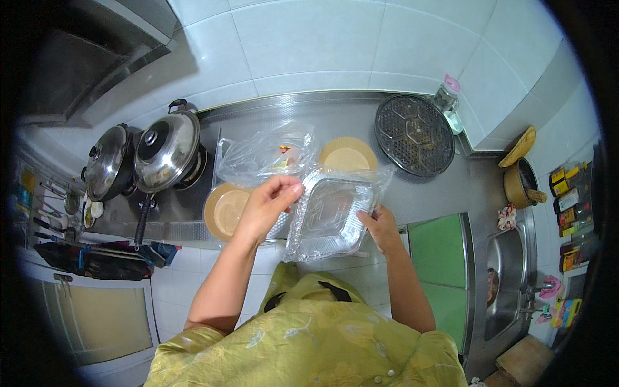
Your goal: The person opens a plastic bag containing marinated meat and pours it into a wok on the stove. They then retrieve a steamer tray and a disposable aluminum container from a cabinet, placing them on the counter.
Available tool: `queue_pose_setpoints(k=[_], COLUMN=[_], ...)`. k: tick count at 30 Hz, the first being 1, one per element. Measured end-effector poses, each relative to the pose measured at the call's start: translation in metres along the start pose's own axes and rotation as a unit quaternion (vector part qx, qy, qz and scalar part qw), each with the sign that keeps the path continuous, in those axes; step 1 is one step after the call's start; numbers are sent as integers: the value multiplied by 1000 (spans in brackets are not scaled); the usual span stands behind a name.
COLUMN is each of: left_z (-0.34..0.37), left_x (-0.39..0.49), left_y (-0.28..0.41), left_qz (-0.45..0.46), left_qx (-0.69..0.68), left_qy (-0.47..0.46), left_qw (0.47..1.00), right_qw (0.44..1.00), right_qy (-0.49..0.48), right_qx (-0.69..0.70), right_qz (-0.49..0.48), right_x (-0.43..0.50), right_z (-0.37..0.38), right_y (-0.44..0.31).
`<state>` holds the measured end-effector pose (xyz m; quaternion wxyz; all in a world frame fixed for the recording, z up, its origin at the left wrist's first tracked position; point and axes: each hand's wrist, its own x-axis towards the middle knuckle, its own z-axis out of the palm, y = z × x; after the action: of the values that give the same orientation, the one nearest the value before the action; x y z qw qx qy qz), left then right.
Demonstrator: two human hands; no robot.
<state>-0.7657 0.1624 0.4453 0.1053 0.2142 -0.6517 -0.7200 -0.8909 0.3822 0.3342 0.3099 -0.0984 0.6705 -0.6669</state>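
Observation:
I hold a stack of rectangular aluminium foil trays (355, 233) in a clear plastic bag (385, 180), tilted in front of my body. My right hand (382, 228) grips its right side, thumb on top. At the upper left corner, the thumb and fingers of my left hand (273, 203) are drawn together on the plastic. Beneath my left wrist lies a round tan paper liner (223, 213), partly covered. Another tan paper liner (349, 152) lies behind the trays. A crumpled clear plastic bag (258, 152) with a printed label rests on the counter beyond my left hand.
To the left, a lidded wok (169, 145) and a lidded pan (107, 159) stand on the stove. A black perforated round rack (414, 135) lies at the back right, near a pink-lidded glass jug (446, 94). A steel sink (505, 285) and several bottles (570, 203) are far right.

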Motion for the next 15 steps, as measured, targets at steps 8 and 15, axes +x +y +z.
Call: queue_pose_setpoints(k=[8,15], left_z=[4,-4], left_x=[22,27], left_y=[4,10], left_qz=[42,35], left_qx=[3,-40], left_qy=[18,21], left_qw=[999,998], right_qw=[999,997], right_qy=[-10,11], right_qx=[32,74], right_qz=[15,-7], right_x=[4,8], right_z=[-4,-5], right_y=[2,-7])
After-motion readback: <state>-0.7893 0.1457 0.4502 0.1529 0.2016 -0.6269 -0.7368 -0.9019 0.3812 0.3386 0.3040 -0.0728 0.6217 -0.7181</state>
